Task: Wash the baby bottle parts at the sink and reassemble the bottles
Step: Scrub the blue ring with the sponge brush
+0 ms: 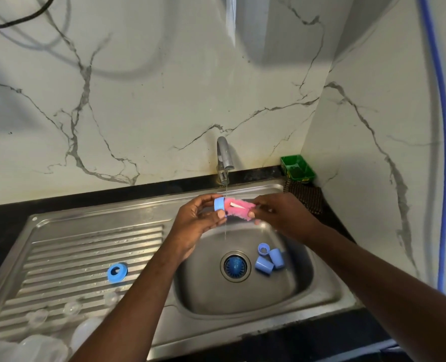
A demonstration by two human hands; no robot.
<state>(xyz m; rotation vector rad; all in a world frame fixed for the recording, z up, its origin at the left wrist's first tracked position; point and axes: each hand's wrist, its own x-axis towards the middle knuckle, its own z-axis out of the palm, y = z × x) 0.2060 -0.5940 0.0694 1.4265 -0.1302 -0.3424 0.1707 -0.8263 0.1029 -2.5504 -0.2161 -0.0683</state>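
Over the steel sink basin point(289, 288), under a thin stream from the tap point(225, 158), my left hand point(198, 218) grips a blue bottle ring point(219, 204). My right hand point(282, 215) pinches a pink brush or cloth point(238, 209) pushed against that ring. In the basin lie another blue ring point(263, 249) and two blue caps point(264, 266) point(277, 257), right of the drain point(235, 266). A third blue ring point(117, 273) rests on the ribbed drainboard point(86, 257). Clear teats point(71, 308) and clear bottles point(41, 346) sit at the drainboard's near left.
A green tray point(297, 168) and a dark patterned cloth point(305, 197) sit at the back right corner. A blue hose point(444, 142) hangs along the right wall. Black cables point(12, 22) run at the upper left of the marble wall.
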